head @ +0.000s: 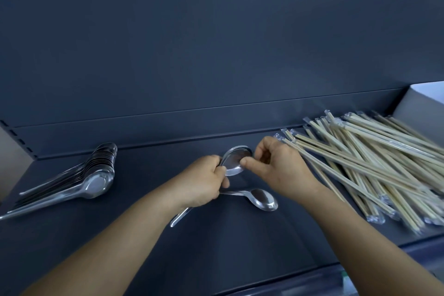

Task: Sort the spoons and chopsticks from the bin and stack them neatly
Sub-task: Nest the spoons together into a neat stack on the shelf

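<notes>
my left hand [204, 181] grips a metal spoon [236, 160] by the neck, bowl raised above the dark shelf [240, 235], while my right hand [280, 168] pinches the bowl's rim. a second spoon [262, 198] lies just below. stacked spoons [93, 175] sit far left, wrapped chopsticks [374, 166] piled right.
</notes>
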